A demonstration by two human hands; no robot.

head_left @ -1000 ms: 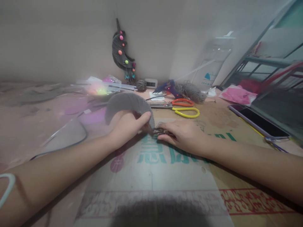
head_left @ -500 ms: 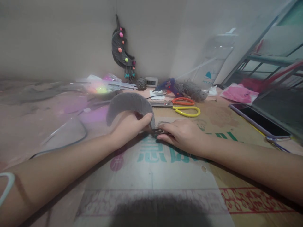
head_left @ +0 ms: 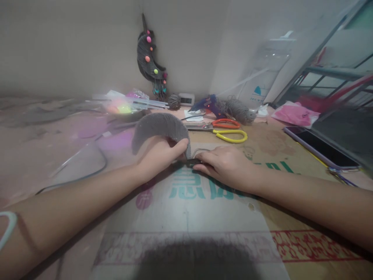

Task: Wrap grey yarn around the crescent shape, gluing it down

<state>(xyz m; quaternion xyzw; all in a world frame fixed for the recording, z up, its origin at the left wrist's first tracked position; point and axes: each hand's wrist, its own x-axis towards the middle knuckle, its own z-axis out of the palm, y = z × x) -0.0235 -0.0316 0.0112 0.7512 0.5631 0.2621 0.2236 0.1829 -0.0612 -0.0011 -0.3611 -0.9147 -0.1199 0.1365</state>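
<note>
My left hand is closed around the lower end of a grey yarn-wrapped crescent, which arches up and to the left above my fingers. My right hand lies palm down just right of it, its fingertips pinched at the crescent's tip on a small dark thing that I cannot make out. A thin grey yarn strand loops over the cardboard behind my right hand. Both hands rest on a printed cardboard sheet.
Orange and yellow scissors, a blue glue gun and a grey yarn bundle lie behind. A finished crescent with coloured pompoms leans on the wall. A phone lies at right, a clear plastic piece at left.
My right hand has slid slightly left, closer to the crescent's tip; the dark thing under its fingers shows less. The left hand keeps its grip.
</note>
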